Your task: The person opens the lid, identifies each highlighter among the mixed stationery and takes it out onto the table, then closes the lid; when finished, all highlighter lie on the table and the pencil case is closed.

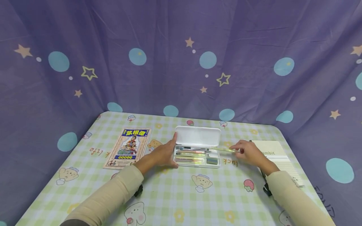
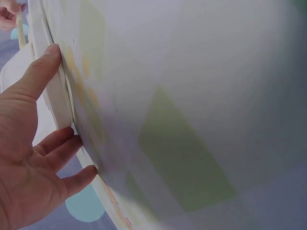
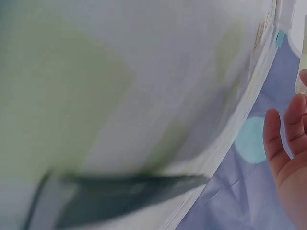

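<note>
Pinching a translucent yellow strip (image 1: 223,149) between thumb and fingertips, the right hand (image 1: 250,153) is holding it just to the right of a white pencil case (image 1: 215,153). The strip is pointing left, its tip reaching the case's right edge (whether the two are touching, I cannot tell). The left hand (image 1: 164,154) is touching the case's left side, its thumb at the near corner and a finger reaching up to the lid (image 1: 198,136); those fingers are extending rather than curling, so they are not clasping anything.

The case is sitting near the middle of the table, its lid leaning back on the far side. Inside, several pens (image 1: 192,152) are lying side by side, and a dark block (image 1: 212,161) is occupying the near right corner. Left of the case, a printed booklet (image 1: 130,147) is lying flat; beyond the strip, a cream notebook (image 1: 271,147) is lying partly behind the right hand and forearm. A checked tablecloth (image 1: 167,194) is spreading beneath everything, and a purple curtain (image 1: 169,81) is hanging behind.
</note>
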